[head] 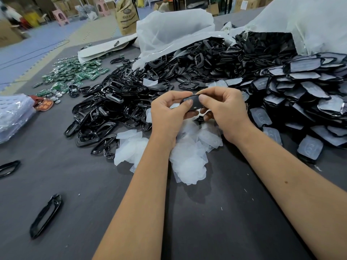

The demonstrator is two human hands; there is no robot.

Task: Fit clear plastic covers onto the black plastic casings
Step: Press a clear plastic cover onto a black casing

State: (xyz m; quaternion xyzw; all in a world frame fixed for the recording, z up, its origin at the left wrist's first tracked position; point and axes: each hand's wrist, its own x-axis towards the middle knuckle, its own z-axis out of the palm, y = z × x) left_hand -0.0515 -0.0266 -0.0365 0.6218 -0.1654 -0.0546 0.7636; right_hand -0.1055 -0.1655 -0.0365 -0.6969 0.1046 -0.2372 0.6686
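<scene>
A dark grey table (216, 222) takes up most of the room in front of the person, and across its far side spills a great heap of bare black casings (131, 94), with a stack of already covered casings (300, 94) to the right and a smaller drift of clear covers (187, 156) lying just under the wrists. Above that drift, both hands meet on one casing (193, 103): the left hand (167, 117) pinches its near-left end, thumb on top, and the right hand (227, 113) clamps the right end, thumb pressing the upper face. The piece's long axis runs roughly left to right between the two thumbs (whether a cover already sits in it I cannot tell), so the seating press would come equally from either hand.
</scene>
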